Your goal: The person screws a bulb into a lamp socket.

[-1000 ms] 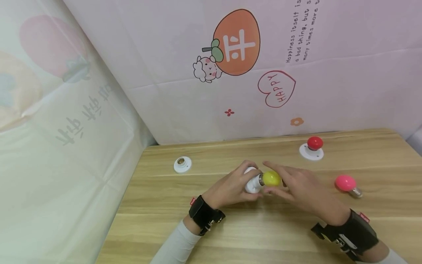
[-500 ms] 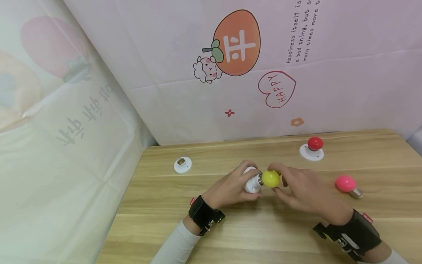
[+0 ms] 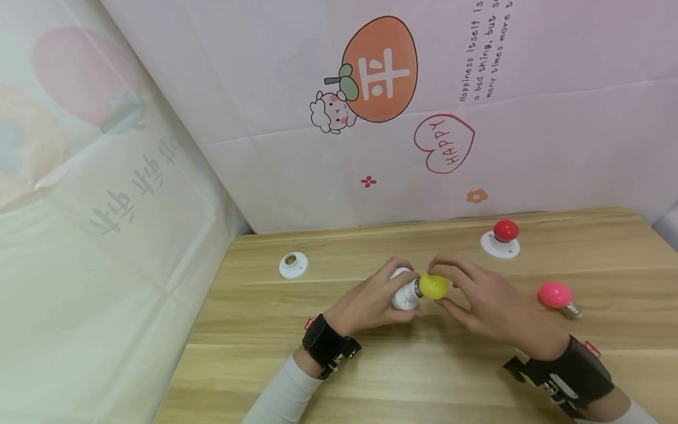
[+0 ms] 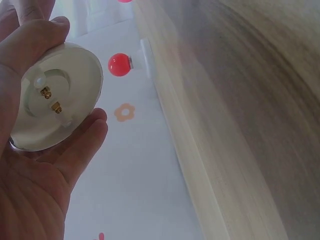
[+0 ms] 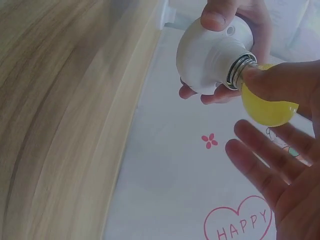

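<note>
My left hand [image 3: 373,298] grips a white lamp socket [image 5: 205,60] by its round base, tilted so its mouth faces right. In the left wrist view the base's underside [image 4: 75,95] shows two brass screws. A yellow light bulb [image 3: 434,287] sits with its metal screw end in the socket's mouth; part of the thread [image 5: 241,69] is still visible. My right hand [image 3: 489,303] pinches the bulb between thumb and fingers. In the right wrist view the thumb [image 5: 280,82] lies across the bulb, with other fingers spread below it.
An unfilled white socket [image 3: 293,265] stands at the back left of the wooden table [image 3: 254,330]. A red bulb [image 3: 506,230] is upright in another socket at the back right. A loose pink bulb [image 3: 556,294] lies right of my right hand. A printed cloth [image 3: 296,182] hangs behind.
My right hand's fingers, spread around the yellow bulb a second ago, have closed in and pinch it, then turned a little. The left hand and socket have stayed nearly in place.
</note>
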Demonstrator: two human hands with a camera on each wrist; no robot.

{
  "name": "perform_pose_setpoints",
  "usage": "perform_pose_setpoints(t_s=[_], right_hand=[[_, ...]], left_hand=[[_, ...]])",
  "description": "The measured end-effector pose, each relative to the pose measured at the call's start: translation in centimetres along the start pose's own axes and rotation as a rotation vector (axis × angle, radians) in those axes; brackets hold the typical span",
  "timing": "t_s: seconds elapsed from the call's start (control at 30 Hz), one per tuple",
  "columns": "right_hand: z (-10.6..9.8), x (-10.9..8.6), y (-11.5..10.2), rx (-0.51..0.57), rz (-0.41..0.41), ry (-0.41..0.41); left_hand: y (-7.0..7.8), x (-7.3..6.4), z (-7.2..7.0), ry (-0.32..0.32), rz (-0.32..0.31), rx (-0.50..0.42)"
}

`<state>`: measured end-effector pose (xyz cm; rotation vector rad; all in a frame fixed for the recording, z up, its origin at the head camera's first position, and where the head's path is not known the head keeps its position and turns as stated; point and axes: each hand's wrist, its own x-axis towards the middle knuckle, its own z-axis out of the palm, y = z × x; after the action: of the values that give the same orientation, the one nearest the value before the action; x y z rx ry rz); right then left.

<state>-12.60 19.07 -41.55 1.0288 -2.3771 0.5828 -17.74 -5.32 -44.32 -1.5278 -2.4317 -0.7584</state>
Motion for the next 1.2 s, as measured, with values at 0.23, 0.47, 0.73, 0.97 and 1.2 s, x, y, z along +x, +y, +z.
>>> perform_pose_setpoints(t_s=[0.23,0.47,0.73,0.97,1.2], right_hand=[[0.03,0.10,-0.02,-0.002,-0.046,0.028],[-0.04,0.05,0.04,-0.051,-0.028,0.026],[-0.06,-0.07,0.02,-0.092,-0.002,0.041],[-0.12,-0.04,-0.08,-0.096,0.019,0.053],[-0.04,-0.10,-0.07,-0.118,0.065,0.049]], left_hand=[[-0.03,-0.01,0.06,0.005,0.007,-0.005],[-0.01,-0.08,0.04,-0.003,0.001,0.002],[-0.07,-0.13,0.07,-0.005,-0.001,0.013],[-0.08,-0.11,-0.01,-0.007,0.007,0.016],[-0.06,-0.05,-0.02,-0.011,0.006,0.023]])
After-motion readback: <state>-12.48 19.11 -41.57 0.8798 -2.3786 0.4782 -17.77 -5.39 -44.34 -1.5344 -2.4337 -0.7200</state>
